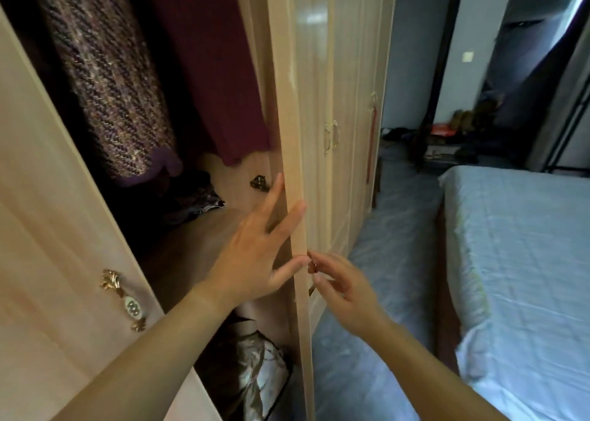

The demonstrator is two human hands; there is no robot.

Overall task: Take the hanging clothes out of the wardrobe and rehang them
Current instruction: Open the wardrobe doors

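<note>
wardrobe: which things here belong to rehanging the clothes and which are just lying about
job: hanging purple tweed knit garment, hanging maroon knit garment, pale wooden wardrobe door
lying about: crumpled dark clothes, bed with pale blue sheet

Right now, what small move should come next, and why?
Probably swing the right door wider. The left hand presses its edge with straight fingers, the right hand seems to pinch its handle, and the maroon garment hangs just inside it.

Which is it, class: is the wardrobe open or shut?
Open: the door stands edge-on, and hanging clothes show inside.
</note>
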